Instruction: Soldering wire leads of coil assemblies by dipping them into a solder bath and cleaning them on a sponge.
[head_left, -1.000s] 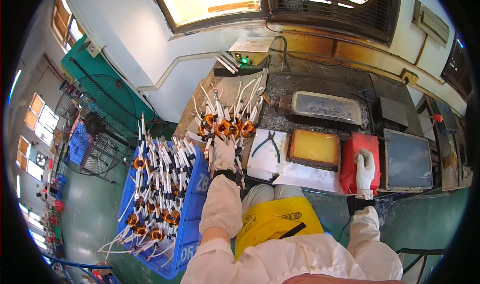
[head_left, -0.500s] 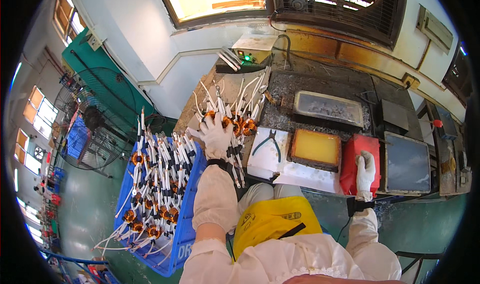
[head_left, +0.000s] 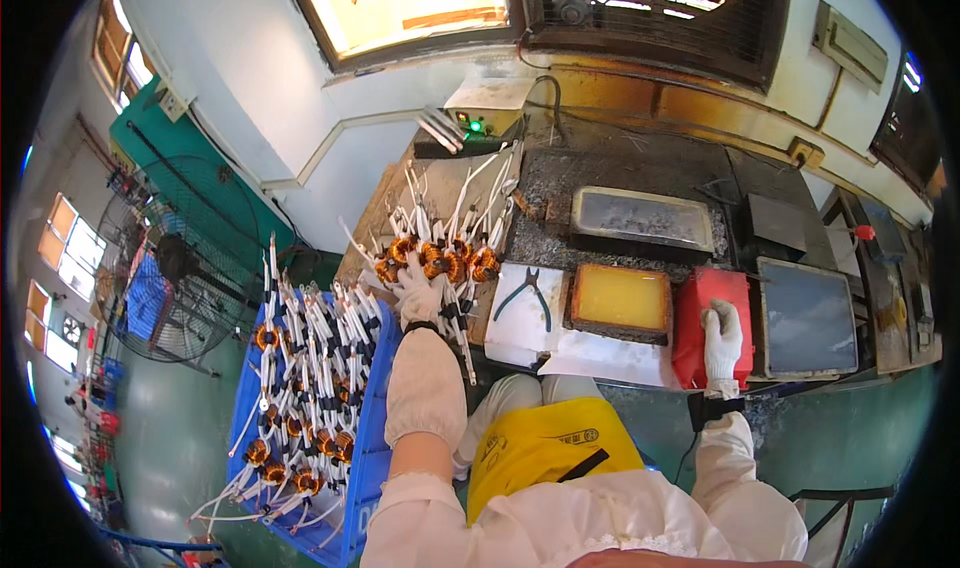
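Observation:
My left hand [head_left: 418,296], in a white glove, reaches onto a row of copper-wound ring coils [head_left: 436,261] with white leads on the bench. Its fingers are stretched out and touch the coils at the left end of the row; no coil is lifted. My right hand [head_left: 722,343], also gloved, lies against a red box-like thing [head_left: 695,313], with curled fingers. Whether anything is inside those fingers is hidden. Left of the red thing is a square pan of yellow liquid [head_left: 622,298], and beside that, blue-handled pliers [head_left: 530,293] lie on white card.
A blue crate [head_left: 372,438] full of similar coils stands at my left. Behind the yellow pan sits a rectangular grey-topped tank [head_left: 643,218]. A grey tray [head_left: 808,318] is at the right, and a control box [head_left: 490,108] with a green light at the back.
My left hand has moved left along the coils, and the coils at that end sit closer in the row. My right hand stays on the red thing. The whole view has shifted slightly.

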Tool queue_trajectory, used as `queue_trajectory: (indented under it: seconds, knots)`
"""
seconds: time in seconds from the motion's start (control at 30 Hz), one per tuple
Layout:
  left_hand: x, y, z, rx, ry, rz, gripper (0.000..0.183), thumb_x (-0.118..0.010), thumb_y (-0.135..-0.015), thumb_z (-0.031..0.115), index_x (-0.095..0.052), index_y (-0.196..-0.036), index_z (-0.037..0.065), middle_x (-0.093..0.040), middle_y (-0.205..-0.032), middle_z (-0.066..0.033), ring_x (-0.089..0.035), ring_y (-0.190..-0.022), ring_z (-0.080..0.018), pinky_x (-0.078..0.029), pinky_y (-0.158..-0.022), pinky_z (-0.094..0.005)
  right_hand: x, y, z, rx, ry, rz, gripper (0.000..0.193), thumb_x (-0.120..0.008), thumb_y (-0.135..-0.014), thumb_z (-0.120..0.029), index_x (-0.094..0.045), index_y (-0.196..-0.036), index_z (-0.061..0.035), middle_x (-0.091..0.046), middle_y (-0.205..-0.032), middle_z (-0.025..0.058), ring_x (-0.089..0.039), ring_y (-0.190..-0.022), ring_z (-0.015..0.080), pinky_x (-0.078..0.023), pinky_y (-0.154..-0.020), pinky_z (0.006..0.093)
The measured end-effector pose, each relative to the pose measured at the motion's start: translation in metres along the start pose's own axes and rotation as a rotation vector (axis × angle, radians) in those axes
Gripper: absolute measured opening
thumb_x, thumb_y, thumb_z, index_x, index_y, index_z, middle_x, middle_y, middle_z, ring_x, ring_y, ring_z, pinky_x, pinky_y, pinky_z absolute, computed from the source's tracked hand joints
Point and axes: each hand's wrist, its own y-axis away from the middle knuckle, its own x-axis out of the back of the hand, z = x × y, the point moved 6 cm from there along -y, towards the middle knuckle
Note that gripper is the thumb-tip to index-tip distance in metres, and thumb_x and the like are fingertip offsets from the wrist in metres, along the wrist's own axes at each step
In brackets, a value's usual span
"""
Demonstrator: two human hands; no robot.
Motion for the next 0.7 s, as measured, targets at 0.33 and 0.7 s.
queue_trajectory:
  seconds: [0.33, 0.7]
  knots:
    - [0.007, 0.018, 0.005, -0.076, 0.002, 0.002, 0.083, -0.062, -0.073, 0.043, -0.018, -0.140, 0.024, -0.031, -0.129, -0.0226, -0.042, -0.108, -0.0434, -0.041, -0.085, -0.0496, 0.002, 0.003, -0.016, 0.032, 0.077, -0.008, 0.021, -0.050, -0.086, -0.007, -0.055, -0.104, 0.0020, -0.061, -0.088, 0.0073, -0.058, -0.077, 0.0122, -0.047, -0.073, 0.0247]
    - [0.012, 0.025, 0.006, -0.137, 0.019, 0.035, 0.069, -0.061, -0.076, 0.028, -0.027, -0.136, 0.024, -0.035, -0.129, -0.0189, -0.041, -0.113, -0.0408, -0.039, -0.089, -0.0495, 0.001, 0.002, -0.011, 0.029, 0.052, -0.006, 0.021, -0.049, -0.086, -0.006, -0.055, -0.104, 0.0015, -0.061, -0.089, 0.0068, -0.057, -0.079, 0.0116, -0.046, -0.074, 0.0243]
